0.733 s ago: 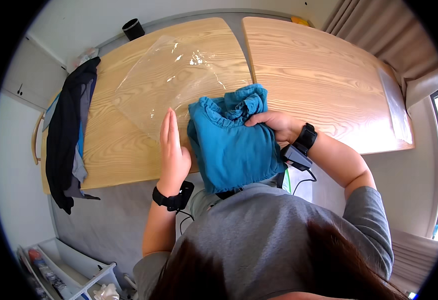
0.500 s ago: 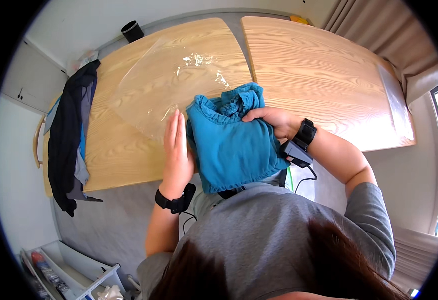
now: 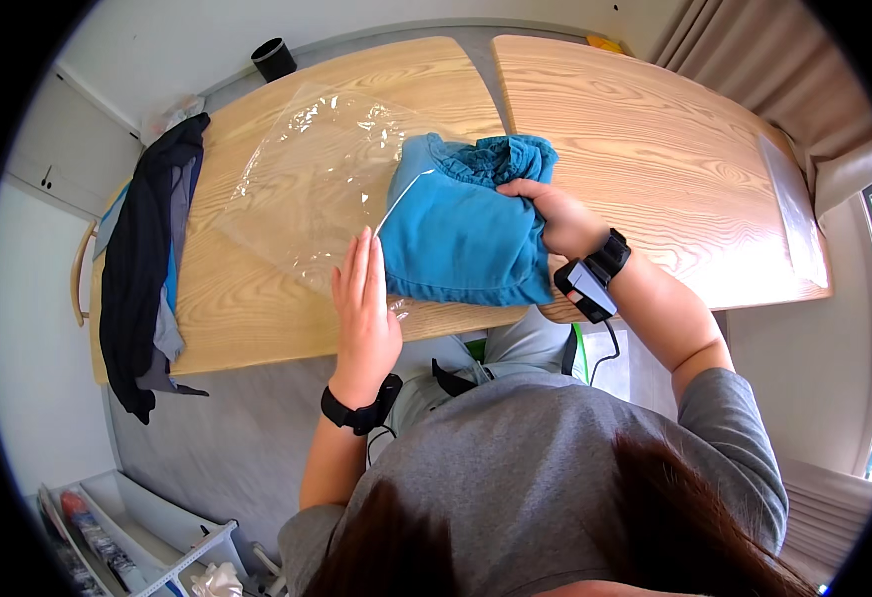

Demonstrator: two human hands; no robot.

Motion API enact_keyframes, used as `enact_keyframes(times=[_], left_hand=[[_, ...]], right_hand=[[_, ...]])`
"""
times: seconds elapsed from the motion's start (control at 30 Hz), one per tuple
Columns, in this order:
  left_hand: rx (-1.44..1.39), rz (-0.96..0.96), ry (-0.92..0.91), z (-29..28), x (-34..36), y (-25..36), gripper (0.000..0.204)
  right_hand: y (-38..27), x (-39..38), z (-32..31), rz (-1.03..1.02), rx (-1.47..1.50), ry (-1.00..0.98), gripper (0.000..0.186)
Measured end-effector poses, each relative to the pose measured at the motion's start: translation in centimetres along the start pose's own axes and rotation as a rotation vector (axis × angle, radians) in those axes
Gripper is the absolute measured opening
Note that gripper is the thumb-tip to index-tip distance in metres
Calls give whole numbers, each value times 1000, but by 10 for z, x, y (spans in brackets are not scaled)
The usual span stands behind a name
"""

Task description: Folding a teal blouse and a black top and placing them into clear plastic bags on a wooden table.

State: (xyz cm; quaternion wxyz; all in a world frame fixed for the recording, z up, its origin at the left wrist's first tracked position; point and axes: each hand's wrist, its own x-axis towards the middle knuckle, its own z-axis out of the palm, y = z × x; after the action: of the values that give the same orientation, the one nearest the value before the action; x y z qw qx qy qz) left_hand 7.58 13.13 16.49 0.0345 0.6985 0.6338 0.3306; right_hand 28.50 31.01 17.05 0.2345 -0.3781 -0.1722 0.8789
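Observation:
A folded teal garment [image 3: 466,239] with gathered, elastic-looking edges rests at the near edge of the left table. My right hand [image 3: 555,211] grips its right side, thumb on top and the other fingers hidden beneath. A clear plastic bag [image 3: 302,164] lies flat to its left. The bag's bright edge runs slantwise over the garment's left part, so that corner seems to be under the film. My left hand [image 3: 364,303] is open, its fingers stretched out together along the garment's left side and near that edge. Whether it touches the film, I cannot tell.
Dark and grey clothes [image 3: 152,249] hang over a chair at the left. A second wooden table [image 3: 645,149] stands at the right, with a clear sheet [image 3: 792,209] on its far side. A black bin [image 3: 274,60] is behind, a white rack [image 3: 157,527] lower left.
The teal garment has moved forward and slightly right, from above my lap onto the table. Its left part now lies under the bag's edge. Both hands moved along with it.

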Motion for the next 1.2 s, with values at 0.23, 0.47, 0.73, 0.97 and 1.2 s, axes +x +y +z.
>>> enact_keyframes(times=[0.23, 0.47, 0.73, 0.97, 1.2], left_hand=[[235, -4, 62, 16, 6, 18, 73], [254, -57, 31, 14, -6, 14, 66], [-341, 507, -328, 19, -21, 50, 25], [88, -76, -200, 68, -2, 69, 48], [134, -117, -70, 69, -14, 61, 68]], right_hand=[[26, 0, 16, -186, 12, 106, 24], [51, 14, 34, -38, 85, -121, 31], [54, 18, 48, -7, 81, -179, 34], [50, 22, 61, 37, 117, -195, 38], [67, 41, 72, 130, 256, -255, 38]])
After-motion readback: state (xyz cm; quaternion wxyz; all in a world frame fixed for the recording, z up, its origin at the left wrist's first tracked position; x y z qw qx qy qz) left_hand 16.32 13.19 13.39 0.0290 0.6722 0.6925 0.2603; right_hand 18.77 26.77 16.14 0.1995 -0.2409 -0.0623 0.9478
